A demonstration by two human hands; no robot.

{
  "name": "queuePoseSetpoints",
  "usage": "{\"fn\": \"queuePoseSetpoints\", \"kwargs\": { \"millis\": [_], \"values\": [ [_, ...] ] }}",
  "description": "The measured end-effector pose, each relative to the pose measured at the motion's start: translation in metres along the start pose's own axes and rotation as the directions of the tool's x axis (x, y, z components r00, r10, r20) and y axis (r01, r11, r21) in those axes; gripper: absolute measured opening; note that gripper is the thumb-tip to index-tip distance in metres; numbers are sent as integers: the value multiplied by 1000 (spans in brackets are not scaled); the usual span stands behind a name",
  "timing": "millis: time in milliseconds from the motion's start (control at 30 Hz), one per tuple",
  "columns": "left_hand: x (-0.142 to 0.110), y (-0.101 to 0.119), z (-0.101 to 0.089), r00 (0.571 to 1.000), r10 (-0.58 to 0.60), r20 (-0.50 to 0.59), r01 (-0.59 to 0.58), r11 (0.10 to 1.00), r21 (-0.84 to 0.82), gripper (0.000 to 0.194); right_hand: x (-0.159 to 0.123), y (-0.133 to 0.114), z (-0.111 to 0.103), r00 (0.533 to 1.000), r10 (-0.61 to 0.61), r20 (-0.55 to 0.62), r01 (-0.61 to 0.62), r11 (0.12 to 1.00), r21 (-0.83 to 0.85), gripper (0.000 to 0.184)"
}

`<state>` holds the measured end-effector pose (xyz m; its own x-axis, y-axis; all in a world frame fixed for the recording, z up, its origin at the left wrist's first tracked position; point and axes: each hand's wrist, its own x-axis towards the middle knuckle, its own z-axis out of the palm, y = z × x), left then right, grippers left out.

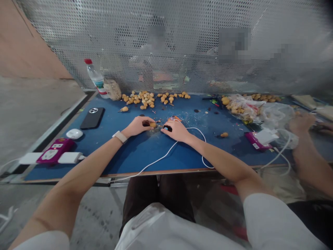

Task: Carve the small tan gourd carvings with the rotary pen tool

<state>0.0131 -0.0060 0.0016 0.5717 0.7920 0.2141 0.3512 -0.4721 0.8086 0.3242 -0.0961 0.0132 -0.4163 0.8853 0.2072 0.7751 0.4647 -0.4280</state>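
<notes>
My left hand (137,126), with a pale watch band on the wrist, is closed around a small tan gourd (153,124) just above the blue tabletop (145,156). My right hand (176,130) grips a small black tool (168,128) that shows a blue spot; its tip is too small to make out. A white cable (160,159) loops past the right hand and over the table's front edge. Light dust and an orange piece (177,118) lie around the hands. Behind them, many small gourds (142,98) are heaped along the table's back.
At left are a phone (93,117), a white case (74,134), a purple power strip (56,150) and a bottle (96,80). Bagged gourds (240,106), a second purple strip (257,141) and another person's arm (305,149) are at right. A perforated metal screen (117,45) stands behind.
</notes>
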Motion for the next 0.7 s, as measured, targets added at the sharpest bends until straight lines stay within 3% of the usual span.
{"fn": "queuePoseSetpoints", "kwargs": {
  "millis": [700],
  "values": [
    [0, 3, -1, 1000, -4, 0, 4, 1000, 11, 63, -1, 0, -1, 1000, 3, 9, -3, 1000, 10, 35]
  ]
}}
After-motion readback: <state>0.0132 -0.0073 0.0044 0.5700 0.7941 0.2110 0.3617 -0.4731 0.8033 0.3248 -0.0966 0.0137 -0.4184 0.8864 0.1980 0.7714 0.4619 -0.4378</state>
